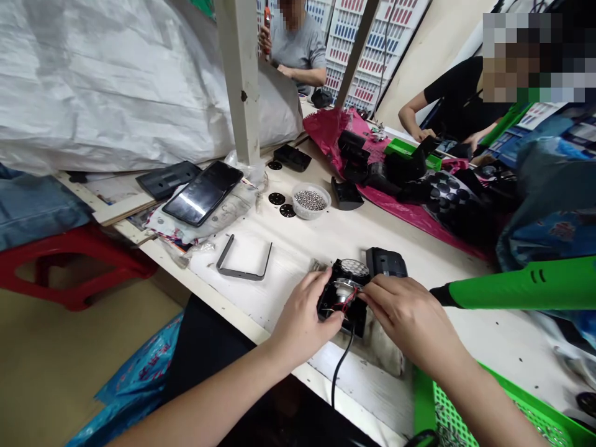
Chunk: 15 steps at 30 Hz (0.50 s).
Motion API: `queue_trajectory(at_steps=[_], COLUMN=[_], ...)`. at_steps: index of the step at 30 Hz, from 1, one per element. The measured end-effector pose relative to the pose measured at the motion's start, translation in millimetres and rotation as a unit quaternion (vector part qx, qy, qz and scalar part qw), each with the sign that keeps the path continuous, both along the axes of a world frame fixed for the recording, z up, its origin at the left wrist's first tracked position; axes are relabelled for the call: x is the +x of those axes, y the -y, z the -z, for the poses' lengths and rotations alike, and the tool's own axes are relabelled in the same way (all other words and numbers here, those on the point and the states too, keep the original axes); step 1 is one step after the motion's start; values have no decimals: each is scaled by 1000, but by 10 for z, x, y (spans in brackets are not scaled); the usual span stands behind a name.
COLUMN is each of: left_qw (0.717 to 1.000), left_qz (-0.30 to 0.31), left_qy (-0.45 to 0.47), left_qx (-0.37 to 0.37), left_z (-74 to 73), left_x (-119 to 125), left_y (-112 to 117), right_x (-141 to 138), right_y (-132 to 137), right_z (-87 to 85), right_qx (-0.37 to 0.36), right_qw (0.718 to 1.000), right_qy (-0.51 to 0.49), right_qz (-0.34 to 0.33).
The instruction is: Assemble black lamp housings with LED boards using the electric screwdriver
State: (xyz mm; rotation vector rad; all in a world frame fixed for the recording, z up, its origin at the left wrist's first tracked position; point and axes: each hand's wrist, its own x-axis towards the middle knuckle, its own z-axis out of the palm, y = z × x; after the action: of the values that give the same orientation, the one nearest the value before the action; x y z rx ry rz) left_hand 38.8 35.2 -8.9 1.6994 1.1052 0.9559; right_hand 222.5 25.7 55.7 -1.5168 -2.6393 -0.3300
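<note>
Head view, listed left to right, as seen from beside the white-painted workbench [261, 264].

Red plastic stool [69, 267]: on the floor beside the bench.

Black smartphone [202, 192]: lying flat on a plastic bag, toward the far side of the bench.

U-shaped grey metal bracket [242, 261]: lying flat, well left of the hands.

Left hand [302, 316]: closed around the left side of the housing, holding it.

Black plastic housing [338, 304]: held between both hands near the bench's near edge. It has a round perforated grille, a silver metal cylinder, and red and black wires. A black cable [342, 366] drops past the edge.

Right hand [410, 316]: narrow pinch, fingertips at the wires beside the cylinder.

Handling, by judgement: light, stiff shell, best gripped by its sides; the thin wires look fragile.

Green-handled tool [521, 285]: pointing toward the right hand, apart from it.

Green plastic mesh basket [447, 410]: at lower right.
</note>
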Motion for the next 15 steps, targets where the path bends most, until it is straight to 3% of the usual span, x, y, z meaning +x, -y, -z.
queue_trajectory(at_steps=[15], left_qw=[1000], left_qz=[11], left_qy=[-3], left_qx=[-23], left_z=[19], left_x=[2], left_y=[17], right_x=[-15], right_y=[19], right_z=[-14], right_qx=[-16], right_qw=[1000], right_qy=[9], right_qz=[-1])
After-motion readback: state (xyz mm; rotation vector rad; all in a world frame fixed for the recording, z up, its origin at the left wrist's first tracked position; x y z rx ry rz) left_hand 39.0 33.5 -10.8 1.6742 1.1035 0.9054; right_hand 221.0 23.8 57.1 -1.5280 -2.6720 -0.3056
